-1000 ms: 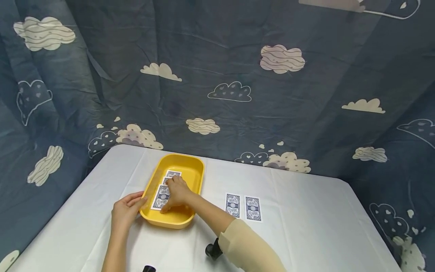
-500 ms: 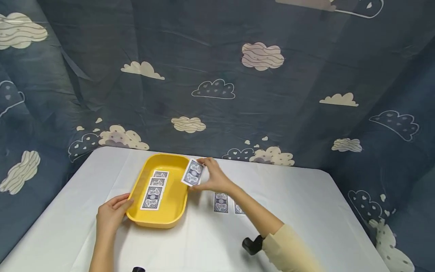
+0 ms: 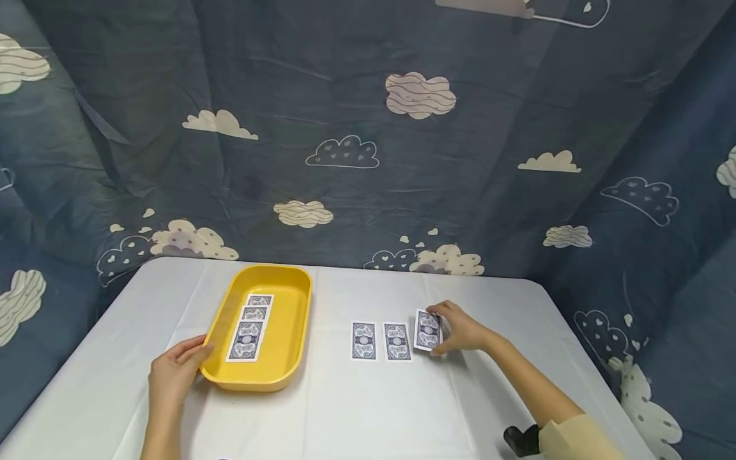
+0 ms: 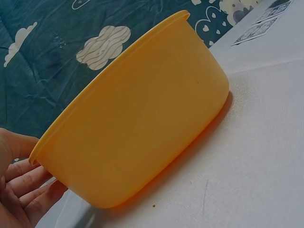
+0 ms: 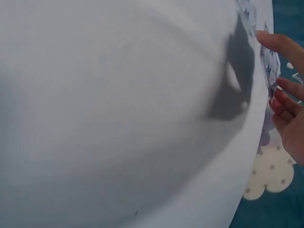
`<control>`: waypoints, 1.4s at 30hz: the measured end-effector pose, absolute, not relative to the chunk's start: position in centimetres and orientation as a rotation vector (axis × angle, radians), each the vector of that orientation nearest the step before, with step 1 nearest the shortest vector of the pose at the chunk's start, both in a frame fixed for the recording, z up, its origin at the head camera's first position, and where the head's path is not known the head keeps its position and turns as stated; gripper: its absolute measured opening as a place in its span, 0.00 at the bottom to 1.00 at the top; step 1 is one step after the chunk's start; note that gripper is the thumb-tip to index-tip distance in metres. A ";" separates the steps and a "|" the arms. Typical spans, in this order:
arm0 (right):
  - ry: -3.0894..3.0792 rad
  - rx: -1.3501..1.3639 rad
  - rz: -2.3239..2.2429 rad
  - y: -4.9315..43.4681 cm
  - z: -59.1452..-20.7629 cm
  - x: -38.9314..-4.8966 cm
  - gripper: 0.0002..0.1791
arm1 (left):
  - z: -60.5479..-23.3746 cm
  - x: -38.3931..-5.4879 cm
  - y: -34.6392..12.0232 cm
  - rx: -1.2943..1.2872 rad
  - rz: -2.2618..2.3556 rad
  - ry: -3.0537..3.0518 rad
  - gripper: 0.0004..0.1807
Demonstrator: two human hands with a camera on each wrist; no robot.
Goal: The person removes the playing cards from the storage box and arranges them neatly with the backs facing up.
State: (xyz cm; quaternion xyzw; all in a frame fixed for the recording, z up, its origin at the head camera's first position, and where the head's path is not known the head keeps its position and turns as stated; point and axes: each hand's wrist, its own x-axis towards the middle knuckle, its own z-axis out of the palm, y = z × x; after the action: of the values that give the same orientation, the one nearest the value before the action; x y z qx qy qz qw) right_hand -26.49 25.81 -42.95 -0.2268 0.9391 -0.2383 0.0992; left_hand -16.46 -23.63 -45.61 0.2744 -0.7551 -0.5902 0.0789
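My left hand (image 3: 175, 370) pinches the near left rim of a yellow tray (image 3: 290, 338), thumb over the edge; the left wrist view shows fingers (image 4: 35, 183) behind the rim. Inside the tray, several blue-backed playing cards (image 3: 246, 340) overlap in a column, backs up. On the white table, two playing cards (image 3: 364, 341) lie side by side, backs up. Just right of them my right hand (image 3: 460, 329) holds another playing card (image 3: 427, 329) by its ends between thumb and fingers, slightly tilted. In the right wrist view that card (image 5: 270, 66) is seen nearly edge-on, above its shadow.
A white cloth (image 3: 368, 409) covers the table. Behind and to the right hangs a dark blue curtain (image 3: 345, 64) with cloud prints. A black strap piece (image 3: 522, 441) sits by the right sleeve (image 3: 577, 441).
My right hand has taken a card out of the tray and carried it right, past the two cards on the table. My left hand stays at the tray's rim. The head view has shifted right.
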 end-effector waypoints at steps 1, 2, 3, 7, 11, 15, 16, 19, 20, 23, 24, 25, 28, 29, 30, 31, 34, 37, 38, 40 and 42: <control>2.764 -0.670 -0.682 26.1 -43.0 -26.4 0.50 | -45.7 -16.5 -23.7 0.832 -1.777 -2.250 0.30; 2.751 -0.677 -0.661 26.3 -43.0 -26.4 0.50 | -45.8 -16.5 -23.8 0.837 -1.789 -2.241 0.30; 2.736 -0.678 -0.640 26.5 -43.1 -26.4 0.50 | -46.0 -16.6 -23.9 0.832 -1.791 -2.235 0.31; 2.691 -0.667 -0.562 26.9 -43.1 -26.7 0.49 | -46.1 -16.7 -24.0 0.821 -1.799 -2.235 0.30; 2.667 -0.681 -0.522 27.0 -43.6 -26.8 0.49 | -47.7 -17.4 -24.6 0.838 -1.817 -2.222 0.30; 2.655 -0.669 -0.505 27.1 -44.0 -26.6 0.48 | -49.1 -17.8 -25.0 0.803 -1.827 -2.203 0.31; 2.656 -0.659 -0.497 27.1 -44.1 -26.6 0.48 | -49.2 -17.9 -25.0 0.799 -1.828 -2.198 0.30; 2.665 -0.633 -0.487 27.2 -44.2 -26.5 0.48 | -48.9 -17.8 -24.7 0.813 -1.835 -2.199 0.29; 2.664 -0.620 -0.491 27.1 -44.3 -26.5 0.48 | -48.4 -17.6 -24.5 0.812 -1.821 -2.213 0.28; 2.660 -0.616 -0.502 27.0 -44.3 -26.5 0.48 | -46.8 -17.0 -23.9 0.828 -1.792 -2.248 0.29; 2.659 -0.617 -0.507 27.0 -44.4 -26.5 0.48 | -46.3 -16.8 -23.7 0.827 -1.782 -2.258 0.29; 2.657 -0.612 -0.517 26.9 -44.3 -26.6 0.48 | -45.8 -16.6 -23.6 0.831 -1.773 -2.267 0.29; 2.647 -0.625 -0.527 26.9 -44.3 -26.7 0.49 | -45.0 -16.3 -23.3 0.834 -1.769 -2.279 0.28; 2.643 -0.621 -0.530 26.9 -44.3 -26.7 0.51 | -44.9 -16.3 -23.3 0.839 -1.784 -2.262 0.28; 2.643 -0.621 -0.531 26.9 -44.2 -26.7 0.52 | -44.8 -16.2 -23.3 0.839 -1.789 -2.260 0.27; 2.647 -0.625 -0.527 26.9 -44.2 -26.8 0.53 | -44.8 -16.2 -23.3 0.835 -1.789 -2.259 0.27; 2.685 -0.611 -0.525 26.7 -44.1 -27.3 0.54 | -45.0 -16.2 -23.5 0.818 -1.788 -2.255 0.28; 2.755 -0.590 -0.540 25.8 -43.8 -28.0 0.54 | -45.2 -16.2 -23.7 0.787 -1.807 -2.256 0.29; 2.777 -0.592 -0.544 25.3 -43.6 -28.3 0.54 | -45.3 -16.2 -23.8 0.785 -1.830 -2.247 0.29; 2.815 -0.603 -0.560 24.1 -43.0 -28.9 0.53 | -45.4 -16.3 -23.9 0.761 -1.849 -2.246 0.30; 2.838 -0.629 -0.572 22.6 -42.5 -29.5 0.51 | -45.5 -16.4 -23.9 0.763 -1.866 -2.243 0.30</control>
State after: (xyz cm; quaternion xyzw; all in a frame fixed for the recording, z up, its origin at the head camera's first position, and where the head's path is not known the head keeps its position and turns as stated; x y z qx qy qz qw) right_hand -29.54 22.60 -42.48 -0.2113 0.9541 -0.1922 0.0893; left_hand -16.41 -23.90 -45.47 0.2524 -0.7423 -0.6176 0.0629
